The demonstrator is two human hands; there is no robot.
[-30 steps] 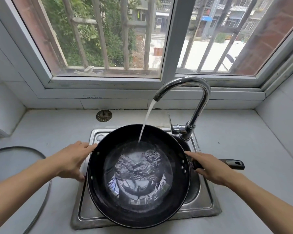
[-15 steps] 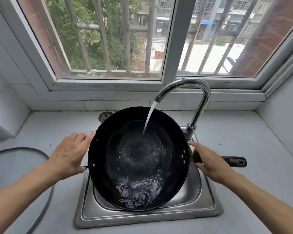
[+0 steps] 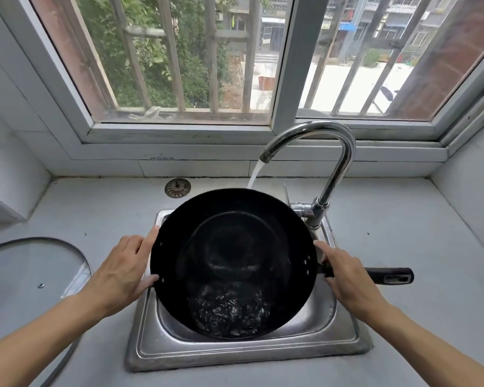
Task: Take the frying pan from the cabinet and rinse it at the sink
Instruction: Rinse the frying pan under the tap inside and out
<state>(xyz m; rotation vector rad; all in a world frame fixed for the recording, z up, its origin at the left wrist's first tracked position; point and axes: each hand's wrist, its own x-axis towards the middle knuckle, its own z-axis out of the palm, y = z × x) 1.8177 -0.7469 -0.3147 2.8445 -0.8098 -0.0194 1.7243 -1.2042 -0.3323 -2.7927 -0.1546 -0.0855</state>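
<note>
A black frying pan (image 3: 232,247) is held over the steel sink (image 3: 157,350), tipped steeply toward me so water pools at its near edge. My left hand (image 3: 123,269) grips the pan's left rim. My right hand (image 3: 344,275) holds the black handle (image 3: 389,276) where it joins the pan. The chrome faucet (image 3: 338,152) is running; its stream falls behind the pan's raised far rim.
A glass lid (image 3: 25,272) lies on the grey counter at the left. A metal sink strainer (image 3: 177,187) sits on the counter behind the sink. A barred window spans the back wall, and tiled walls close both sides.
The pan went from nearly level to steeply tipped toward me. The water slid to its near edge, and the stream that hit the pan's inside now falls behind its far rim.
</note>
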